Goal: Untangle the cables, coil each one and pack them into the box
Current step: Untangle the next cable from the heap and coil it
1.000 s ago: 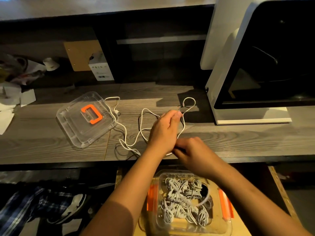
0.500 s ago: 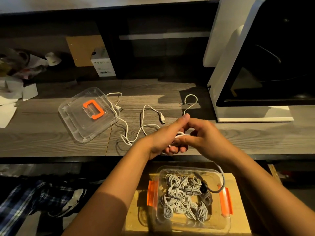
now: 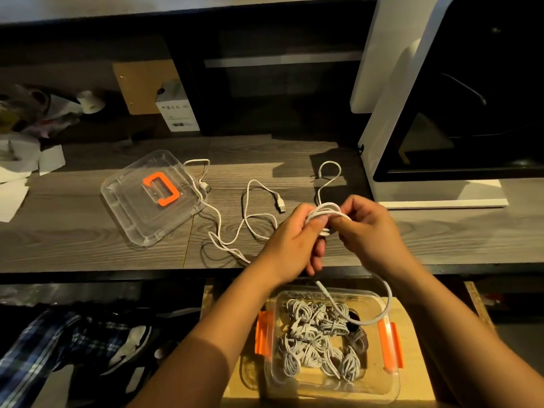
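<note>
1. The left hand [image 3: 290, 237] is bare, skin showing from the fingertips to the wrist, with rounded knuckles.
2. The right hand [image 3: 368, 228] is bare as well, its back smooth and its knuckles softly ridged in the warm, dim light.
3. The left forearm [image 3: 223, 319] is uncovered all the way to the bottom edge of the view, widening toward the elbow.
4. The right forearm [image 3: 459, 319] is likewise bare skin as far as the lower right corner.
5. Low on the left lie a blue-and-white plaid cloth [image 3: 44, 348] and a black-and-white sneaker [image 3: 129, 347]; whether the person wears them cannot be told.
</note>
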`<move>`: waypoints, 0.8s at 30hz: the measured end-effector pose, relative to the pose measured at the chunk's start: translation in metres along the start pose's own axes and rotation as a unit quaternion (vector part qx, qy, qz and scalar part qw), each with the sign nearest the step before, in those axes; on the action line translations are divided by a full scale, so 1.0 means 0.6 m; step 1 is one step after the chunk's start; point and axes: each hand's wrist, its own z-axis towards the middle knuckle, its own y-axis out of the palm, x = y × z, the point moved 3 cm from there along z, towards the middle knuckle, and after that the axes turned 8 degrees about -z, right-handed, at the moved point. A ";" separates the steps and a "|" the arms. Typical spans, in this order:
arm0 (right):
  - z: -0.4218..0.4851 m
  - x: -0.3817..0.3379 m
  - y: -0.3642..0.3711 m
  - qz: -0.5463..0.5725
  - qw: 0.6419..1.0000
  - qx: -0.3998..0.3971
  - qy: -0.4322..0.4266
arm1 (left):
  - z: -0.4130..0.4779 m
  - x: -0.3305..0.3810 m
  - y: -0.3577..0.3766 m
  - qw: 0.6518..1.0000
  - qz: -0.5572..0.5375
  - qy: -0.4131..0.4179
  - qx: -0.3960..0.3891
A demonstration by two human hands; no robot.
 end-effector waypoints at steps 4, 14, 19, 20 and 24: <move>-0.005 -0.009 0.000 -0.078 0.996 -0.047 -0.006 | 0.004 -0.005 0.001 0.999 0.010 0.029 0.022; 0.004 -0.045 -0.027 -0.304 0.941 -0.132 -0.075 | -0.004 -0.014 -0.001 0.983 0.174 0.053 0.026; -0.004 -0.021 -0.011 -0.284 0.947 -0.020 -0.149 | 0.007 -0.016 0.007 0.996 -0.033 0.027 0.077; -0.008 -0.016 -0.009 -0.265 0.952 -0.031 -0.150 | 0.008 -0.019 0.006 0.997 -0.025 0.026 0.068; -0.009 -0.008 -0.023 -0.215 0.965 -0.148 -0.041 | -0.002 -0.032 -0.012 0.991 0.120 0.041 0.030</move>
